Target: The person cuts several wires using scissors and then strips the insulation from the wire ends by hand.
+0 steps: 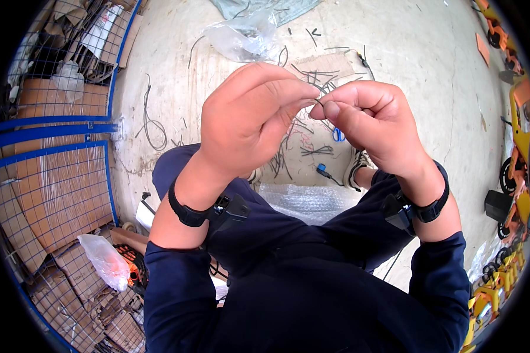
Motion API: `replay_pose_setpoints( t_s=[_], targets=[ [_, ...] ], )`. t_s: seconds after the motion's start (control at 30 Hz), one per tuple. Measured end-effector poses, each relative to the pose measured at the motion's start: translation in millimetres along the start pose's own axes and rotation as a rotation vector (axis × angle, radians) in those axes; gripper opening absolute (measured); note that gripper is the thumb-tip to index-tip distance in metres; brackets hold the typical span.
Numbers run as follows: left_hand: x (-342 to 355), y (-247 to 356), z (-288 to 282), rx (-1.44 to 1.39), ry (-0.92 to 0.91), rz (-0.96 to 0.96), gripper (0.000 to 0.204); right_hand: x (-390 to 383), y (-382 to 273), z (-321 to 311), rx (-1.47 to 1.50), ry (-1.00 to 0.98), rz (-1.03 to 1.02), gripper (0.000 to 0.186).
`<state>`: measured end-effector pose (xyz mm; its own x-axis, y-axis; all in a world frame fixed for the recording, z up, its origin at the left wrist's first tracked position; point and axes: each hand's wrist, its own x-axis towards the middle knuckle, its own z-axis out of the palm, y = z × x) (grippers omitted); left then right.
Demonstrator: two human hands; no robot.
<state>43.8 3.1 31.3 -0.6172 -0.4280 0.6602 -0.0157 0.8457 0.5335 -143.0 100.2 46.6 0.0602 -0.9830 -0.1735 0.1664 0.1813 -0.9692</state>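
Observation:
Held up in front of my chest, my left hand (238,120) and my right hand (380,126) meet almost fingertip to fingertip. Between them runs a short, thin dark wire (319,102), pinched by thumb and fingers on both sides. The wire's ends are too small to make out. Below the hands, on the floor, lie many loose dark cable pieces (317,150), partly hidden by my fingers. A blue-handled pair of scissors (338,135) shows just under my right hand. Nearer my foot is a blue plug (322,169) on a black cable.
Bubble wrap (306,203) is spread between my legs. A looped cable (154,135) lies to the left, and a clear plastic bag (244,36) farther off. Blue mesh cages (53,127) with cardboard line the left; yellow and orange wheeled frames (521,147) stand along the right.

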Motion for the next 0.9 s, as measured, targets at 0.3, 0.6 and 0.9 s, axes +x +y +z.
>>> replay_pose_setpoints(
  t_s=[0.3,0.6,0.9],
  targets=[
    [-1.1,0.8,-2.1,-0.057,0.036,-0.048,0.023,-2.1,1.6,7.2,-0.077,0.009,-0.07,0.012],
    [-1.4,-0.1,-5.4,-0.07,0.015,-0.061,0.029,-2.0,0.1,6.8,-0.059,-0.09,-0.045,0.012],
    [-3.5,-2.3,-2.1,-0.092,-0.044,-0.073,0.014,-2.2,4.5,3.5,-0.013,-0.147,-0.104,0.013]
  ],
)
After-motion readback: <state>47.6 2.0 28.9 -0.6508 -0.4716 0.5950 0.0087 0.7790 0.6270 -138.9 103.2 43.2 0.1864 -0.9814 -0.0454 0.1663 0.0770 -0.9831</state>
